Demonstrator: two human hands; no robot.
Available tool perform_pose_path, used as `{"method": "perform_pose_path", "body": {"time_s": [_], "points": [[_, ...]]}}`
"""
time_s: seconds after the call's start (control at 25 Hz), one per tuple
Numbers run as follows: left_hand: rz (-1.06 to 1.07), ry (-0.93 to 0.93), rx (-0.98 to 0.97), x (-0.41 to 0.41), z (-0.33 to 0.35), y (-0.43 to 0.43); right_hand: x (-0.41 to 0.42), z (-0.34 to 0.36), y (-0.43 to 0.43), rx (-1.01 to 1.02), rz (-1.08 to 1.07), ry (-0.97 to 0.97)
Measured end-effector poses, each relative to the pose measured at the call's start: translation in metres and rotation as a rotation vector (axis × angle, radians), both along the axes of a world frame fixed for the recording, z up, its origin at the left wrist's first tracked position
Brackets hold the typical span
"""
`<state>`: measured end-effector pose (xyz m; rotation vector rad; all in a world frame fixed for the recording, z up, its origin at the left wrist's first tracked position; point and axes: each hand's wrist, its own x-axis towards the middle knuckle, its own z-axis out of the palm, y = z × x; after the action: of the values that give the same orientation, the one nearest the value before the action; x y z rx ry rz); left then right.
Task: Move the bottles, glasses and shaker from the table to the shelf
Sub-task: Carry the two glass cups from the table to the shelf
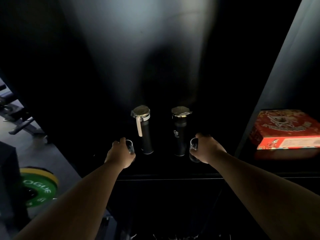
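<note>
A clear glass (130, 146) is held in the left grip (120, 154), the fingers wrapped around its side, and a second clear glass (193, 149) is clasped the same way in the right grip (207, 148). Both glasses are held low over the dark shelf (166, 172); whether their bases are touching it cannot be told in the gloom. Between the two grips, just inward of each glass, two dark bottles (145, 130) (179, 131) are already stood upright on the shelf. The bottles are thus judged done and the glasses nearly placed, with only release left. No shaker and no bench are seen, so the shaker is presumably still to be fetched. Beyond the right grip, a red box (287, 129) is kept in the neighbouring compartment.
</note>
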<state>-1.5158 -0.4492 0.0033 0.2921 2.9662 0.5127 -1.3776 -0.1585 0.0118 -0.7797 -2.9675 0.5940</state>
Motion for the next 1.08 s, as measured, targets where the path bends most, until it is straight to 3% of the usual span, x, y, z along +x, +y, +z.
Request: {"method": "perform_pose_path", "body": {"time_s": [0.2, 0.4, 0.68, 0.92, 1.08], "points": [[0.048, -0.02, 0.028, 0.008, 0.006, -0.001, 0.005, 0.005, -0.008, 0.055, -0.006, -0.021], [0.019, 0.119, -0.009, 0.028, 0.037, -0.014, 0.017, 0.037, -0.024, 0.052, -0.02, 0.036], [-0.179, 0.46, 0.1, 0.07, 0.138, -0.034, 0.067, 0.119, -0.049, 0.064, 0.001, 0.178], [-0.387, 0.556, 0.175, 0.13, 0.248, -0.003, 0.146, 0.221, -0.066, 0.106, -0.008, 0.37], [-0.536, 0.588, 0.195, 0.198, 0.305, 0.043, 0.233, 0.29, -0.059, 0.241, -0.103, 0.376]]}}
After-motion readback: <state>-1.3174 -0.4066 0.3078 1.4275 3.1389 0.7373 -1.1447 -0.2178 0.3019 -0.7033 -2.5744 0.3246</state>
